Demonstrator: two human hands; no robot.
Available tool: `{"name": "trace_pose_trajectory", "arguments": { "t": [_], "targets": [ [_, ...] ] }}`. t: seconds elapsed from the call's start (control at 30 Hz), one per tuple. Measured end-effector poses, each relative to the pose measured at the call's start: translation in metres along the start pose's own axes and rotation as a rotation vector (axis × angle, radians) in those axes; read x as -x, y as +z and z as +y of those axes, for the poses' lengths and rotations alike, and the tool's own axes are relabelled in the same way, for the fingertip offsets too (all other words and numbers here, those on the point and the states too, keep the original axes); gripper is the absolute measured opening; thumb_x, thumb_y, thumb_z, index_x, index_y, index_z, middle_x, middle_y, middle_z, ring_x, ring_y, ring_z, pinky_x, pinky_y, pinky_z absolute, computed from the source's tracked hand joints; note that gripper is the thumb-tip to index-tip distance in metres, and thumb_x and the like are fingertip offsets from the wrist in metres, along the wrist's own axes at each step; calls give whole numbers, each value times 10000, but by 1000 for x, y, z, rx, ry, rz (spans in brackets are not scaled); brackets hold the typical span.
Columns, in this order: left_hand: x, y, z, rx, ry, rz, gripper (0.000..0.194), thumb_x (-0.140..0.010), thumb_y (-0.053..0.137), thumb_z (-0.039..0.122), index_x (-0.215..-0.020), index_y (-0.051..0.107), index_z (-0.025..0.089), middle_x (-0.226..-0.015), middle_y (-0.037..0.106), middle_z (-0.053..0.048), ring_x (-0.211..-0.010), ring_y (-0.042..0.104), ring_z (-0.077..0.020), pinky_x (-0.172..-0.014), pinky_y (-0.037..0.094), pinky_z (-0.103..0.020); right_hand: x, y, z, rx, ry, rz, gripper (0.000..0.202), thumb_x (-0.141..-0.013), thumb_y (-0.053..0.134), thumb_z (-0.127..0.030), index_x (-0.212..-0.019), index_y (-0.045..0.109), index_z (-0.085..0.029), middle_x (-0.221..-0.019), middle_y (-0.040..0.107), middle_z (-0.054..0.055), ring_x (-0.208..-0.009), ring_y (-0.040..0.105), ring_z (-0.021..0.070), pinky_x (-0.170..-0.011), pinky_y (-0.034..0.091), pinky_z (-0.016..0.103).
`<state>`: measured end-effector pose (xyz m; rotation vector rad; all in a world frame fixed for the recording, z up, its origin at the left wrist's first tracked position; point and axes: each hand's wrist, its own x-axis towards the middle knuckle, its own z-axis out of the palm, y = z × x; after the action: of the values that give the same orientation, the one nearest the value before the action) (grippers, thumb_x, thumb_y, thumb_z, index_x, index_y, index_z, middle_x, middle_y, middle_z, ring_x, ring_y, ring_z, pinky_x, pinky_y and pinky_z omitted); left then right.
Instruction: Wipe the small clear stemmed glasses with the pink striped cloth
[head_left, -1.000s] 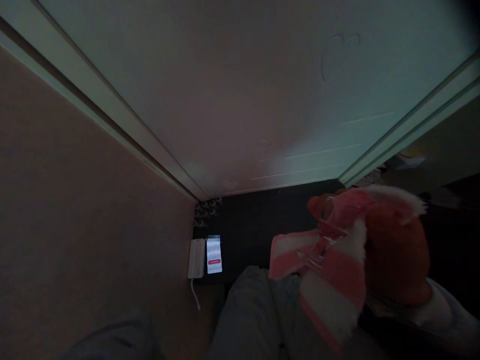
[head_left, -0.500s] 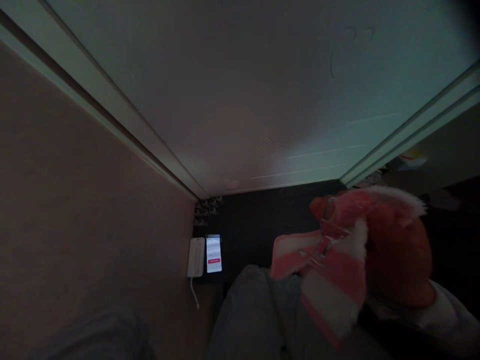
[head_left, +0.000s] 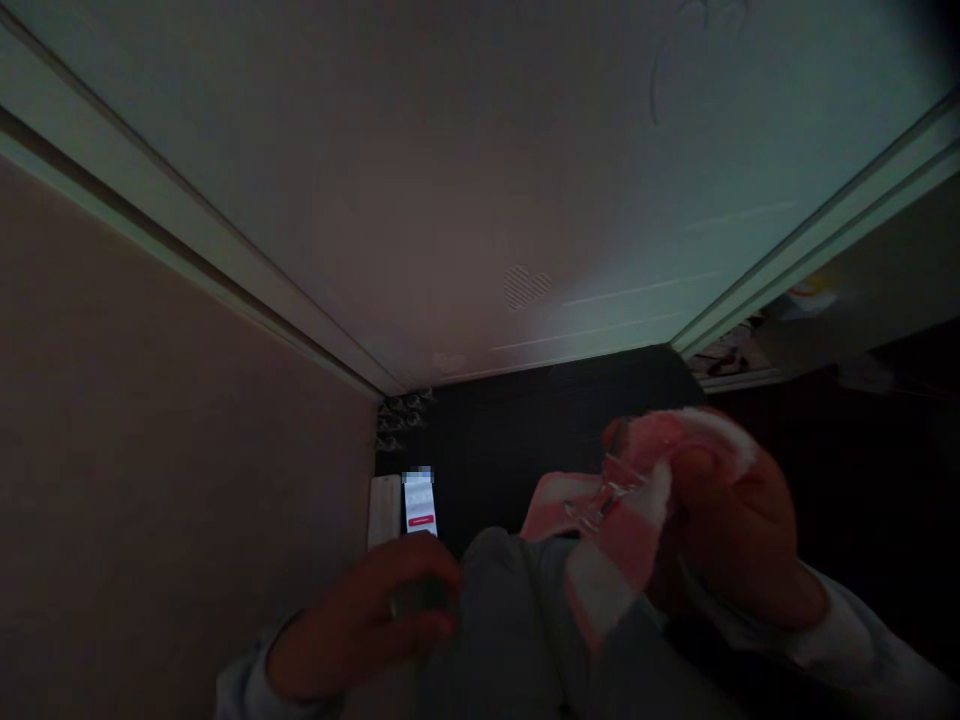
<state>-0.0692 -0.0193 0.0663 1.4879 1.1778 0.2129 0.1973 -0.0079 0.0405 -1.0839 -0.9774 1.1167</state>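
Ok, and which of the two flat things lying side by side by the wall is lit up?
The phone, on the right: its screen glows, while the white block beside it shows no light.

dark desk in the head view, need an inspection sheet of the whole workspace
surface: dark desk, dimly lit
things in hand: pink-and-white striped cloth with a clear, shiny piece against it
clutter: lit phone, white device beside it, small clear items near the wall
hands: right hand holds the cloth; left hand is blurred near the phone, grip unclear
cables: nothing seen
surroundings: pale panel with heart pattern, brownish wall
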Motion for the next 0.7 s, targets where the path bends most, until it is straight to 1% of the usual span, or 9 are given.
{"name": "trace_pose_trajectory", "arguments": {
  "t": [0.13, 0.2, 0.23, 0.3, 0.43, 0.53, 0.6, 0.63, 0.7],
  "targets": [
    [-26, 26, -34, 19, -141, 11, 213, -785, 460, 364, -836, 563, 184, -792, 594, -8, -772, 534, -152, -689, 413, -249, 6, -7, 16, 5, 113, 84, 162, -770, 515, -365, -822, 573, -223, -660, 550, -1, -520, 486, 137, -423, 361, 235],
    [-33, 41, -52, 37, -169, -47, 240, -796, 437, 370, -860, 559, 174, -823, 602, -20, -786, 537, -156, -694, 411, -251, 8, -8, 24, 9, 145, 101, 142, -774, 513, -346, -821, 576, -229, -634, 542, -5, -517, 482, 137, -410, 351, 230],
    [-35, 47, -58, 36, -186, -91, 244, -791, 443, 370, -866, 561, 170, -824, 606, -25, -780, 541, -159, -687, 414, -252, 9, -9, 29, 10, 160, 104, 133, -775, 512, -339, -810, 579, -230, -612, 533, -8, -505, 473, 134, -400, 343, 227],
    [-39, 52, -64, 30, -206, -83, 246, -790, 448, 366, -892, 559, 172, -851, 605, -34, -795, 543, -164, -697, 416, -258, 11, -10, 38, 12, 194, 112, 122, -774, 513, -330, -780, 585, -231, -572, 514, -17, -474, 450, 125, -383, 332, 221],
    [-51, 46, -53, 44, -155, 115, 222, -798, 444, 354, -921, 541, 196, -909, 589, -28, -862, 535, -163, -761, 404, -262, 15, -12, 54, 49, 220, 131, 135, -752, 539, -340, -738, 587, -215, -551, 499, -25, -454, 434, 110, -387, 346, 210],
    [-61, 41, -33, 82, -83, 166, 222, -803, 439, 354, -926, 538, 199, -911, 588, -26, -869, 539, -161, -765, 407, -256, 18, -14, 62, 78, 218, 126, 153, -750, 544, -344, -721, 582, -199, -538, 486, -27, -450, 434, 104, -386, 347, 204],
    [-67, 45, -25, 63, -26, 118, 239, -810, 423, 356, -929, 549, 191, -891, 595, -28, -844, 544, -157, -752, 414, -254, 20, -16, 64, 101, 212, 113, 160, -754, 541, -347, -729, 579, -194, -542, 490, -26, -458, 440, 105, -391, 350, 204],
    [-69, 50, -25, 46, 4, 61, 252, -819, 405, 353, -930, 558, 186, -895, 599, -32, -846, 545, -157, -758, 415, -257, 21, -17, 64, 112, 208, 110, 163, -755, 540, -350, -734, 578, -192, -547, 495, -24, -465, 446, 107, -395, 352, 205],
    [-74, 70, -38, 18, 55, -106, 283, -836, 369, 341, -969, 565, 187, -955, 604, -41, -885, 543, -160, -804, 408, -270, 22, -20, 62, 136, 200, 124, 169, -749, 548, -355, -733, 576, -188, -554, 505, -22, -472, 455, 107, -398, 355, 205]
  ]
}}
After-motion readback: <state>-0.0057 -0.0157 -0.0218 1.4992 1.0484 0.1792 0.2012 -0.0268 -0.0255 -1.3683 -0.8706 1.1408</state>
